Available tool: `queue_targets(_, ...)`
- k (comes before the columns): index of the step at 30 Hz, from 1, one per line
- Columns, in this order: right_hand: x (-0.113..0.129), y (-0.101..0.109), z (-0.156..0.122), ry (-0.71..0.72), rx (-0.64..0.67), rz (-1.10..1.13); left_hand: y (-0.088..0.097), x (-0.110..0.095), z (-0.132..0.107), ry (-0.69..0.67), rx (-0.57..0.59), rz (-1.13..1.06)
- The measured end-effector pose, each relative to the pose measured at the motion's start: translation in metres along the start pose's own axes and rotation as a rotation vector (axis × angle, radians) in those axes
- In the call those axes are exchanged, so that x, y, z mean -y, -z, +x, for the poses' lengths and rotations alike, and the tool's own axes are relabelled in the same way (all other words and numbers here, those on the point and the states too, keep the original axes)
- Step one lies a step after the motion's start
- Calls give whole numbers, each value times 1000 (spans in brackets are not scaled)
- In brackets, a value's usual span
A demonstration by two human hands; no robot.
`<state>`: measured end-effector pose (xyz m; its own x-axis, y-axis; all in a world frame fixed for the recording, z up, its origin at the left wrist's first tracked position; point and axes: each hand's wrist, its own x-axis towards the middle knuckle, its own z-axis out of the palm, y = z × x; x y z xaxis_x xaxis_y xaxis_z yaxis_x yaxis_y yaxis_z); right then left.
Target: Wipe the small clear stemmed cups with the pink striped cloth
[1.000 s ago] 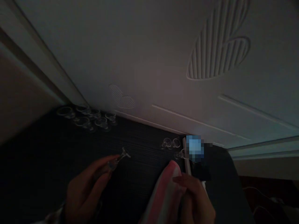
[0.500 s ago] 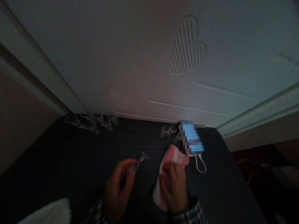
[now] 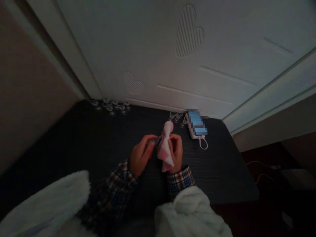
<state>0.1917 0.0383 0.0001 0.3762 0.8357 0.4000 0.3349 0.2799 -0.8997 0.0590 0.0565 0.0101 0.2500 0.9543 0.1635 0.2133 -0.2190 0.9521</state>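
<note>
My left hand (image 3: 142, 154) is closed around the bowl end of a small clear stemmed glass (image 3: 156, 140), tipped on its side with the other end pointing right. Bunched in my right hand (image 3: 176, 149) is a pink and white cloth (image 3: 165, 153), its upper part sticking up above the fingers and its lower part hanging down. The glass's right end meets the cloth between my two hands; the cloth hides the tip.
Several small stemmed glasses (image 3: 112, 107) stand at the back left of the dark table (image 3: 98, 141). A few more (image 3: 176, 117) are beside a lit phone (image 3: 197, 123) with a white cord loop (image 3: 203, 144). Behind is a white panel (image 3: 148, 49) with raised hearts.
My right hand has lifted the cloth off the table and brought it left against the glass. My left hand has moved closer to it. The camera view has shifted.
</note>
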Motion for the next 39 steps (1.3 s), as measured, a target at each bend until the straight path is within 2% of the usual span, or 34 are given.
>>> queue_targets(2,5,-6,-5,-47,-7,81,0,-2,-7,-54,-41,49)
queue_targets(4,9,-10,-7,-53,58,110,2,-3,-16,-96,-69,80)
queue_targets(8,11,-9,-10,-10,120,30,4,0,-34,-178,-210,83)
queue_targets(10,10,-6,-16,45,118,13,3,2,-41,-237,-238,79)
queue_targets(13,12,0,-28,148,35,-118,-1,1,-50,-298,-288,95)
queue_targets(17,20,4,-43,242,-69,-255,-4,-2,-58,-313,-347,104)
queue_targets(20,24,4,-47,313,-69,-248,-3,0,-59,-313,-402,83)
queue_targets(23,24,2,-47,397,-124,-233,-1,3,-58,-343,-469,65)
queue_targets(25,21,0,-47,433,-51,-250,0,5,-58,-333,-452,66)
queue_targets(27,20,-2,-48,459,77,-270,1,6,-59,-319,-450,58)
queue_targets(31,21,-4,-50,435,224,-236,2,4,-58,-306,-440,35)
queue_targets(33,23,-3,-51,378,233,-240,4,0,-55,-319,-402,50)
queue_targets(36,25,0,-50,301,182,-292,11,-7,-47,-361,-281,91)
queue_targets(39,22,-1,-43,316,154,-411,22,-12,-36,-386,-154,144)
